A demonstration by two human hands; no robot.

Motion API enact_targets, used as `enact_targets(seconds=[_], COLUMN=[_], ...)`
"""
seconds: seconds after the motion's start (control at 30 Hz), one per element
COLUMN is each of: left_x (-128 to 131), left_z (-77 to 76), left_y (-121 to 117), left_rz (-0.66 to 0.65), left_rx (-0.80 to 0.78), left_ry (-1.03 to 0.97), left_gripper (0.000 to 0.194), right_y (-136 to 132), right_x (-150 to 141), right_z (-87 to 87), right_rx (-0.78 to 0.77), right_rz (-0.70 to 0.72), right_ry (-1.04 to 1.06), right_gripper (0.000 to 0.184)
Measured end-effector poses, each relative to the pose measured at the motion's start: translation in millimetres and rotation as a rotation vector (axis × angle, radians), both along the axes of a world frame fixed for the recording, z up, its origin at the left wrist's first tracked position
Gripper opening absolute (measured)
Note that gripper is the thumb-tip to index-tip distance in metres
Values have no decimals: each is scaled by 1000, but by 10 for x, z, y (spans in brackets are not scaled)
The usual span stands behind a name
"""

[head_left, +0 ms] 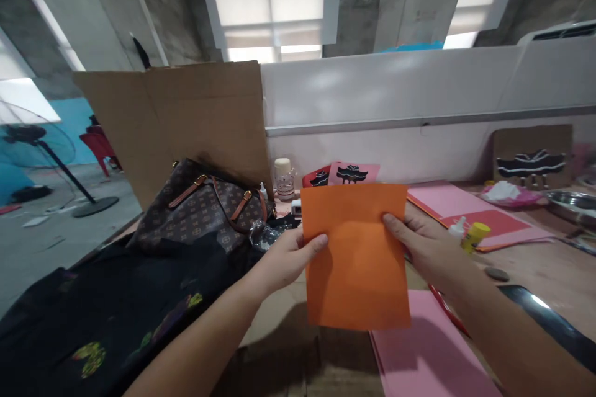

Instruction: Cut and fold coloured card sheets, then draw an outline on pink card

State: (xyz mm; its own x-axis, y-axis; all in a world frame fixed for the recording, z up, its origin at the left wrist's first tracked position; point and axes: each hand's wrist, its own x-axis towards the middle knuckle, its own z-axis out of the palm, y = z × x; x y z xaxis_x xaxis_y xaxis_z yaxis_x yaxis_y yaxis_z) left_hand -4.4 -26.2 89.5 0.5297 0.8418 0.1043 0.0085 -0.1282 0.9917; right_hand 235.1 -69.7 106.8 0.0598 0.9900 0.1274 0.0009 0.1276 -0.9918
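The left hand [298, 253] and right hand [412, 234] hold up a plain orange sheet [356, 260] by its two side edges, thumbs flat on the near face and the other fingers behind; both are closed only as far as the thin sheet between thumb and fingers. The sheet is matte, rectangular and nearly upright, above the worktop [549, 263]. Lower right of it lie smooth pink sheets [431, 347], partly covered by its bottom corner in this view. Left stands a brown monogrammed handbag [200, 211] with tan straps, beside dark fabric [153, 304] with coloured patches. A yellow-capped glue stick [475, 236] is near the right wrist.
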Motion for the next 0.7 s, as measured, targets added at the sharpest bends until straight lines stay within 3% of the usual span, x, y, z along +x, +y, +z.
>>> enact_targets(seconds=[0.1,0.23,0.3,0.37,0.47,0.6,0.7], left_x=[14,-32,-89,-175,-353,-601,-684], left_z=[-51,-48,20,127,305,452,468], left_y=[31,28,9,-4,9,79,135], left_rz=[-11,70,171,342,573,790,836], left_rx=[-8,64,213,479,761,812,728], left_ry=[-20,-5,91,245,374,318,184], left_gripper=[58,51,46,40,32,30,30], right_y=[-2,-17,-37,-62,-106,-189,-270], right_x=[-9,6,31,79,221,575,932], right_z=[-30,-7,63,141,166,-121,-489], right_rx=[46,158,205,220,130,-50,-30], right_rz=[-6,26,36,32,53,141,-8], right_ry=[-6,-176,-246,-286,-397,-781,-1134], right_gripper=[40,43,36,34,36,39,34])
